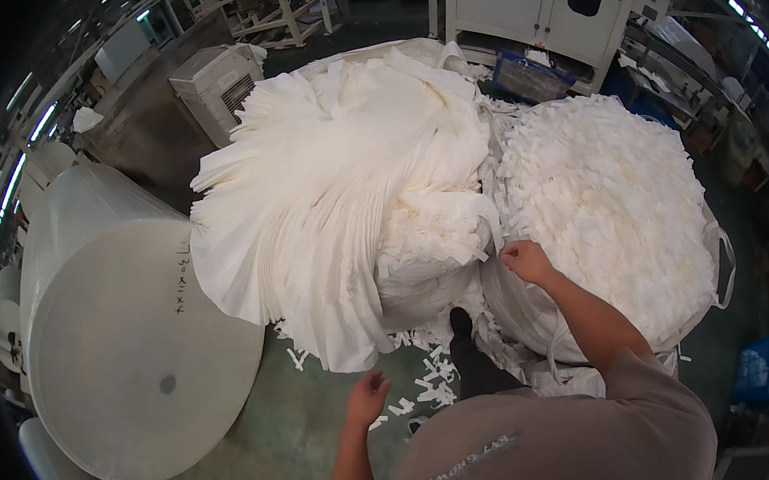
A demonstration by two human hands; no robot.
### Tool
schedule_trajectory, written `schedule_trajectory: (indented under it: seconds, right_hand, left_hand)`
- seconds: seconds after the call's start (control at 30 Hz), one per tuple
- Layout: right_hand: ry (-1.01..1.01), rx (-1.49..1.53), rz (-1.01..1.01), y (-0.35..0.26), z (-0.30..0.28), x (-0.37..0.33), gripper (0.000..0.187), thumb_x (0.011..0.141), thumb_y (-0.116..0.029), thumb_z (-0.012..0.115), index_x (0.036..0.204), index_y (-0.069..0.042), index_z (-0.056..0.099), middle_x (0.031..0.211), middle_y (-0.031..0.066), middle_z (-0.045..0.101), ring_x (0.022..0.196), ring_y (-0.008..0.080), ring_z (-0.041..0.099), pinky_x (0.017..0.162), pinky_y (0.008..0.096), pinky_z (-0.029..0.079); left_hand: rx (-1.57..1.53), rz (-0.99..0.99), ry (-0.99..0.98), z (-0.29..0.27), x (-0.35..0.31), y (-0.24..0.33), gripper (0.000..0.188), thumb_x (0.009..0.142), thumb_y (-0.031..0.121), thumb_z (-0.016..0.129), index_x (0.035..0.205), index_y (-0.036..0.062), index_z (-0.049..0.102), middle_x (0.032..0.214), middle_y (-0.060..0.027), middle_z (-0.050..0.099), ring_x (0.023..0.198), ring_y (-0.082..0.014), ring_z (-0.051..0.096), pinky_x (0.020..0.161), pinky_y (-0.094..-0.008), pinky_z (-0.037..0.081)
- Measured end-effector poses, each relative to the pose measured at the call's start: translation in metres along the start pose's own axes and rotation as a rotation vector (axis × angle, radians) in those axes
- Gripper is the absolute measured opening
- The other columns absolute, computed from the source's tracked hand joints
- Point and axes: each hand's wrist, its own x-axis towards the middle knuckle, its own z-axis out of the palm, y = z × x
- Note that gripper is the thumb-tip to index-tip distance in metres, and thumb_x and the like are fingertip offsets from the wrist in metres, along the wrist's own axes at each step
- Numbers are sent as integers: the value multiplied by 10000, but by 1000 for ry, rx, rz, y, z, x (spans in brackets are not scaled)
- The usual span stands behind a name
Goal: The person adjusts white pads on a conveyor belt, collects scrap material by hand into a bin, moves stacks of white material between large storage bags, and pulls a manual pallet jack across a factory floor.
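Note:
A heap of long white sheet material (332, 171) lies in folds over a bulk bag (427, 293) in front of me, its left side fanning down toward the floor. Beside it on the right stands a second bulk bag (525, 305), filled to the top with white scraps (604, 210). My right hand (525, 262) is closed at the near left rim of that bag; what its fingers hold, if anything, is hidden. Lower down, my left hand (367, 399) hangs just below the drooping sheet end, fingers loosely bent and apart, with nothing visible in them.
A large white roll (127, 357) stands at the left. Loose white strips (435, 379) litter the green floor (302, 442) near my foot. Behind are a white machine cabinet (538, 3), a blue crate (531, 76) and a boxy white unit (217, 85). A blue bag (760, 370) lies at the right.

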Motion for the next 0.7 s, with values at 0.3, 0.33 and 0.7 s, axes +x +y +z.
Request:
schedule_trajectory:
  seconds: [0.3,0.33,0.7]
  right_hand:
    - [49,-672,-543,36,-3,226,142,802,-101,666,869,-107,792,1393,42,574,1369,336,430,1120,462,390]
    - [26,-725,-651,44,-7,236,136,794,-107,665,842,-107,792,1334,47,617,1345,334,452,1121,466,388]
    - [-255,-798,-846,93,-138,214,81,721,-160,656,665,-140,712,777,20,678,893,205,626,950,345,438]
  left_hand:
    - [265,261,-19,21,170,170,440,870,125,775,1269,14,628,1138,-165,712,1084,-311,688,970,-424,535]
    - [345,303,-56,29,186,175,515,825,160,790,1287,33,602,1230,-171,648,1168,-357,608,1020,-462,483]
    - [922,285,-238,77,281,190,667,755,299,847,1330,96,575,1311,-107,565,1273,-317,522,1153,-513,347]
